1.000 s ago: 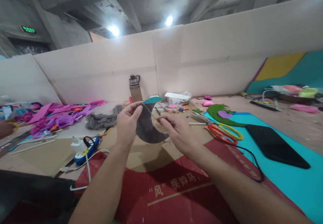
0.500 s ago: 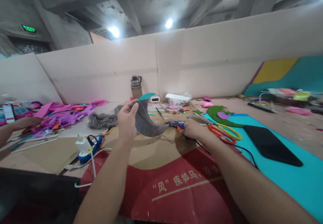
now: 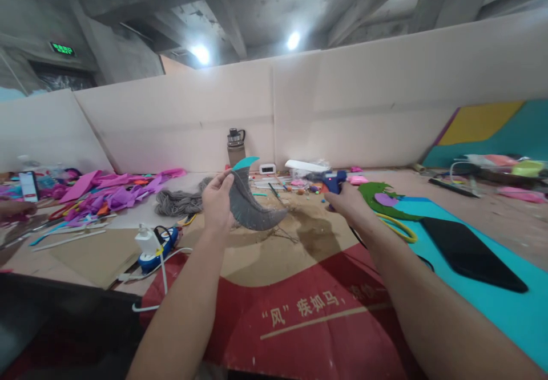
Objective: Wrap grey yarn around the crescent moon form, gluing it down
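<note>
My left hand (image 3: 219, 200) pinches the upper end of a curved, horn-shaped piece (image 3: 252, 206) covered in grey yarn, with a teal tip (image 3: 247, 162) showing at its top. The piece hangs above the cardboard (image 3: 252, 257), tapering to a point at the right. In my right hand (image 3: 346, 200) is a blue hot glue gun (image 3: 334, 182), raised off the table, its nozzle pointing left and apart from the grey piece. A bundle of grey yarn (image 3: 177, 203) lies left of my left hand.
A blue power strip (image 3: 158, 250) with a white charger stands at left, near pink and purple scraps (image 3: 124, 194). Behind are a bottle (image 3: 236, 149) and a small white clock (image 3: 268, 169). At right lie a black tablet-like slab (image 3: 471, 254) and green cutout (image 3: 372, 194). A co-worker's hand (image 3: 15, 209) shows far left.
My right hand has lifted the glue gun up and right, away from the grey piece's pointed end. My left hand still holds the piece. The co-worker's hand has drawn back left.
</note>
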The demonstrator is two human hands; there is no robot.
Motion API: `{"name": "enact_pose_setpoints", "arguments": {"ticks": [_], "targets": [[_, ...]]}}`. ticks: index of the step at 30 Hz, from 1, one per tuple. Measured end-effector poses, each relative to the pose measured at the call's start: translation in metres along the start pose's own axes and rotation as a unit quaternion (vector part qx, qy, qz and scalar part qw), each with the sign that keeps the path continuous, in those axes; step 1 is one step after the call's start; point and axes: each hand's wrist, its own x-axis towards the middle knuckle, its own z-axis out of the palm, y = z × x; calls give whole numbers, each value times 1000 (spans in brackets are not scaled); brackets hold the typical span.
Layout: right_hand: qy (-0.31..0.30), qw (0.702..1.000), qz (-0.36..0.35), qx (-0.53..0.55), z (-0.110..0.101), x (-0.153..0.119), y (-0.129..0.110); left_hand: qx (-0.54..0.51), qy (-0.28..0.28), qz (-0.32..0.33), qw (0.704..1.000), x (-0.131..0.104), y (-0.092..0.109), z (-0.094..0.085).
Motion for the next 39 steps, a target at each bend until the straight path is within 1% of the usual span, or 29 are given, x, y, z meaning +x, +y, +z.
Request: {"name": "enact_pose_setpoints", "arguments": {"ticks": [2, 3, 4, 5, 6, 7, 8, 9, 11, 15, 21, 24, 28, 31, 39], "targets": [[40, 995, -27, 89, -3, -6, -12, 9, -1, 2, 1000, 0, -3, 0], [56, 978, -46, 195, -4, -12, -19, 14, -3, 5, 1000, 1, -4, 0], [57, 951, -73, 294, -4, -20, -26, 20, -7, 8, 1000, 0, -5, 0], [35, 924, -108, 364, -4, -29, -33, 23, -12, 10, 1000, 0, -7, 0], [1, 902, -136, 409, -4, -38, -39, 26, -15, 11, 1000, -1, -7, 1], [-27, 887, -155, 433, -3, -47, -44, 27, -17, 10, 999, -2, -8, 2], [-49, 881, -169, 440, -2, -56, -48, 28, -18, 8, 999, -3, -9, 2], [-66, 878, -181, 437, 0, -63, -52, 29, -20, 6, 999, -4, -9, 3], [-91, 886, -200, 409, 3, -75, -55, 36, -30, 6, 999, -7, -10, 5], [-126, 898, -231, 352, 7, -85, -58, 60, -51, 13, 997, -13, -12, 8], [-107, 908, -266, 305, 11, -87, -57, 91, -66, 29, 993, -17, -14, 8], [-103, 912, -279, 282, 13, -87, -54, 93, -70, 33, 993, -19, -13, 8], [-79, 919, -298, 247, 14, -88, -51, 92, -74, 30, 993, -19, -12, 9], [-74, 923, -301, 228, 14, -87, -49, 93, -74, 34, 992, -20, -13, 10], [-80, 919, -305, 237, 16, -84, -48, 114, -91, 48, 988, -21, -14, 8]]}}
